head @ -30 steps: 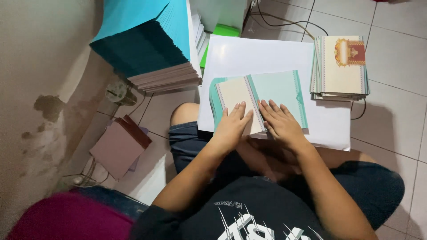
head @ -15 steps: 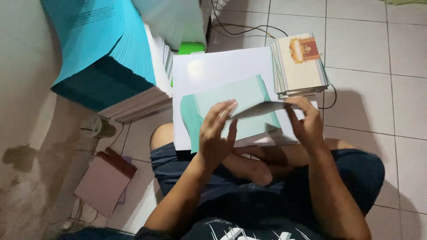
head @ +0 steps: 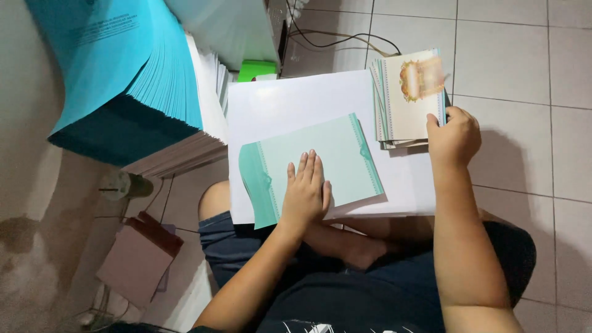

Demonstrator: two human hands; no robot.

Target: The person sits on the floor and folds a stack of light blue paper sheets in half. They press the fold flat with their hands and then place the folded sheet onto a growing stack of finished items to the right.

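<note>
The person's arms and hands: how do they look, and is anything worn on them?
Both arms are bare from the elbows down. The left hand and the right hand wear no gloves; no rings or watch are visible. No sleeves show on the forearms.

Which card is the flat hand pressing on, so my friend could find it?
Find the big white board across the person's lap. The left hand lies flat on a pale green card there. Unlike the cream cards stacked alongside, it is plain, with darker teal edges.
</note>
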